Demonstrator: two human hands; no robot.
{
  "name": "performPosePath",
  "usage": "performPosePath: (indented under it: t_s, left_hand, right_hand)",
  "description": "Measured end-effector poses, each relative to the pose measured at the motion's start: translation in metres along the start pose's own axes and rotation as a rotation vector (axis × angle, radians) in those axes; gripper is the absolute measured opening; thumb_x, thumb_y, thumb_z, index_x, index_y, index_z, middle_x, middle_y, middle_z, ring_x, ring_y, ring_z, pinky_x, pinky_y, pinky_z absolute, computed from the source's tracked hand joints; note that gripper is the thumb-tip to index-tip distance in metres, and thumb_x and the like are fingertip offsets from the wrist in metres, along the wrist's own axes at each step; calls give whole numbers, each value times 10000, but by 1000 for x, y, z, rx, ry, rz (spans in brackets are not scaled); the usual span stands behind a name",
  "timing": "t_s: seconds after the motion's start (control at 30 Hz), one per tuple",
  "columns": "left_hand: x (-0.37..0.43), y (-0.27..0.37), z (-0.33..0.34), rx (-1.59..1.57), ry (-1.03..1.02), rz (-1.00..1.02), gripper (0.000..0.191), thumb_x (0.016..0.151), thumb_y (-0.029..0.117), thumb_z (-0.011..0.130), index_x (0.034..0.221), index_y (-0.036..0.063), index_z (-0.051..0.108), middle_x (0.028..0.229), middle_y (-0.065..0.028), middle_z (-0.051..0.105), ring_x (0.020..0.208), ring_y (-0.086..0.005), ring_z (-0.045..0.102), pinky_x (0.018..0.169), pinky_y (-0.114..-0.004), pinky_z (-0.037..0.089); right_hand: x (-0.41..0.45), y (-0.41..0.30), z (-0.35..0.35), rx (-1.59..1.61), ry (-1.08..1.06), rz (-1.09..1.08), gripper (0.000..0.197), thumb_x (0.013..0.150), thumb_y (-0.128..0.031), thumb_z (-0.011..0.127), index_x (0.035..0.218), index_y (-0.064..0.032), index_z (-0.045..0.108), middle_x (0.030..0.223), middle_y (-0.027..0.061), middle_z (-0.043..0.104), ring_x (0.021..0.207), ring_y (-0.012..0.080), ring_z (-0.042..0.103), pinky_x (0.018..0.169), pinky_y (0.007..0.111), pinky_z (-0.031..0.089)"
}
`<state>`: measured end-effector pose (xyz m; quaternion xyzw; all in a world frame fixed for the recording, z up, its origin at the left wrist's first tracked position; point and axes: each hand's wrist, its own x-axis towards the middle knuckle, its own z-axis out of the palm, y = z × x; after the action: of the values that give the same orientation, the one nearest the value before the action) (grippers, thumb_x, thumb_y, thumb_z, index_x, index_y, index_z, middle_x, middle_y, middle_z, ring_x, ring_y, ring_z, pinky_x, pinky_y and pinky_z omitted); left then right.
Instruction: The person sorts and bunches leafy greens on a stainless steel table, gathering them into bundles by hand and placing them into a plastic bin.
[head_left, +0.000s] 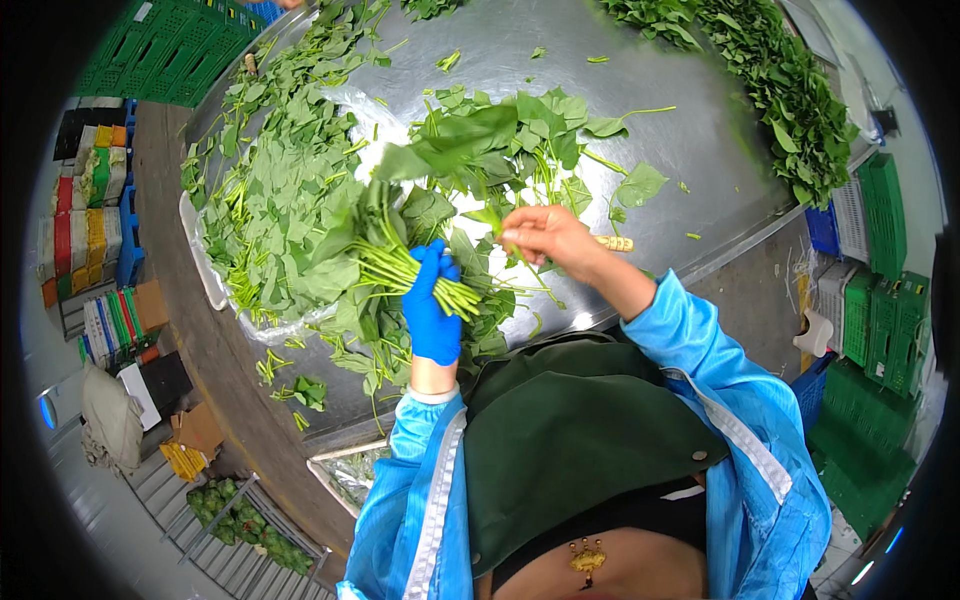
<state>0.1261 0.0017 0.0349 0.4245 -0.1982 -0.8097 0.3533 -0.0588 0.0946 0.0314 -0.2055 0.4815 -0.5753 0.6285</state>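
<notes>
My left hand (433, 311), in a blue glove, is closed around a bunch of leafy green stems (382, 259). The cut stem ends stick out past its right side, and the leaves point up and away. Just to the right, my bare right hand (551, 236) pinches a single leafy stem (491, 217) whose leaf is blurred. Beyond both hands lies a loose heap of leafy stems (540, 124) on the metal table (645, 97). A larger pile of the same greens (277, 195) spreads at the left over clear plastic. Near my right wrist lies a yellowish handle (615, 243), its other end hidden.
Bundled greens (780, 97) line the table's far right edge. Green plastic crates (169, 49) are stacked at the far left, and more crates (889, 322) stand at the right. A white tub (322, 469) sits below the table's near edge. Netted vegetables (244, 517) rest on a rack.
</notes>
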Motion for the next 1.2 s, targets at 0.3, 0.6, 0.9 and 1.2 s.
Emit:
performPosePath:
  t_s: [0.3,0.6,0.9,1.2]
  left_hand:
    - [-7,-8,16,202,-73,55,96,832,53,608,912,73,557,829,-9,568,755,-109,549,676,-248,448]
    - [-2,4,1,-16,-61,25,165,873,95,592,1024,47,544,938,-53,584,868,-157,576,797,-292,469]
    - [15,44,-38,-162,-159,94,202,926,120,510,1119,62,516,861,-12,523,655,-93,447,620,-227,416]
    - [7,13,-12,-228,-19,-70,189,897,151,575,1038,29,543,918,-31,570,601,-70,412,543,-199,369]
  right_hand:
    - [-2,10,40,-158,-12,-69,176,843,-173,648,895,-14,594,688,7,577,559,50,478,489,214,369]
    - [3,11,38,14,422,-335,170,902,-198,553,882,-30,567,692,13,575,613,57,505,543,214,405]
    - [4,29,-33,-1298,390,-299,297,796,-307,659,866,-28,587,693,118,627,629,260,617,566,366,473]
    - [24,-6,-55,-334,393,-110,167,799,-192,658,822,-38,597,612,41,578,512,104,525,473,263,422]
